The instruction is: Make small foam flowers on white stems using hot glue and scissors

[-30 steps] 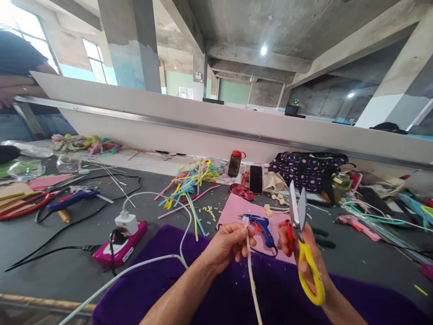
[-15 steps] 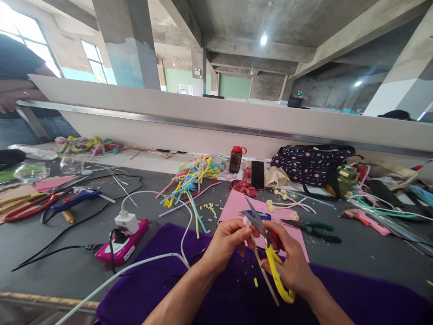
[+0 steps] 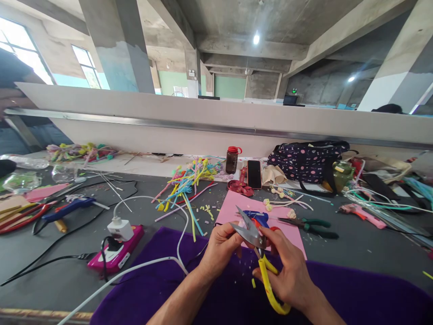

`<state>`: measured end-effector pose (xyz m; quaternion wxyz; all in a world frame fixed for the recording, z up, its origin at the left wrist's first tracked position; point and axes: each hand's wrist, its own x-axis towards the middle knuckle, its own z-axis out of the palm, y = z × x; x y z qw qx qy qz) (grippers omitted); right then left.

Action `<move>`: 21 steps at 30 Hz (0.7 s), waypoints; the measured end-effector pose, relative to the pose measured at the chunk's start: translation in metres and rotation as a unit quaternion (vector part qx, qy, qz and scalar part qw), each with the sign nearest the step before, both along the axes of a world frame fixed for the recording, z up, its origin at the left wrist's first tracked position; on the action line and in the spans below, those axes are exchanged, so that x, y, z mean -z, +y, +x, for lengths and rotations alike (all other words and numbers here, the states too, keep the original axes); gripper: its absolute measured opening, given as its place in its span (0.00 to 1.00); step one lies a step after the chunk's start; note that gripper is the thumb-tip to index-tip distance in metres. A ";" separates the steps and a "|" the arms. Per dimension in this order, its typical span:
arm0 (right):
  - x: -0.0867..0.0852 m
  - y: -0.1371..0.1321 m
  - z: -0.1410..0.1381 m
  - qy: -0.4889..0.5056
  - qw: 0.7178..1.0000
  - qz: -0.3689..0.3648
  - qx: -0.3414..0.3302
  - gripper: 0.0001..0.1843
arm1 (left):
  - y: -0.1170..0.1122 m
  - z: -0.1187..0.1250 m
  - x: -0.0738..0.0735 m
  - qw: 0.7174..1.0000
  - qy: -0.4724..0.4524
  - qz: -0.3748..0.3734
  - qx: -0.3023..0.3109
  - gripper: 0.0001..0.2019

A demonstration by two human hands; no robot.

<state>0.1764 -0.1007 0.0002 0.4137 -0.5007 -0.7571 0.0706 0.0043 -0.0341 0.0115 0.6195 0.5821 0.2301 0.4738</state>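
My right hand (image 3: 287, 266) is closed on a pair of scissors (image 3: 265, 277), its fingers in the yellow-wrapped handles. The blades are spread and point up and left, across the fingertips of my left hand (image 3: 219, 250). Those fingers pinch a small pale pink piece (image 3: 241, 223), which sits by the blades and is partly hidden by them. The stem on it is mostly covered by my hands and the scissors. Below lies a purple cloth (image 3: 158, 271) with a small yellow offcut (image 3: 253, 283) on it.
A pink sheet (image 3: 230, 205) lies beyond my hands, with green-handled pliers (image 3: 318, 225) across its right edge. Pipe cleaners (image 3: 191, 185) are heaped behind. On the left are a magenta power strip (image 3: 130, 248), cables and a blue glue gun (image 3: 72, 210); a pink glue gun (image 3: 363, 215) lies right.
The scissor blades have spread apart and shifted slightly down and left. The pale stem that hung below my left fingers is now mostly out of sight. The whole view has moved slightly.
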 end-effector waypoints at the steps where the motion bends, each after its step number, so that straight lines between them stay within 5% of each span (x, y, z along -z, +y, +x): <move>1: 0.000 0.000 0.000 -0.001 1.000 -0.002 0.003 0.37 | 0.000 0.000 0.000 1.000 0.002 0.002 -0.006 0.13; 21: 0.005 -0.002 -0.001 -0.018 0.999 0.001 0.027 0.36 | 0.000 0.001 -0.002 0.994 0.074 0.025 -0.083 0.11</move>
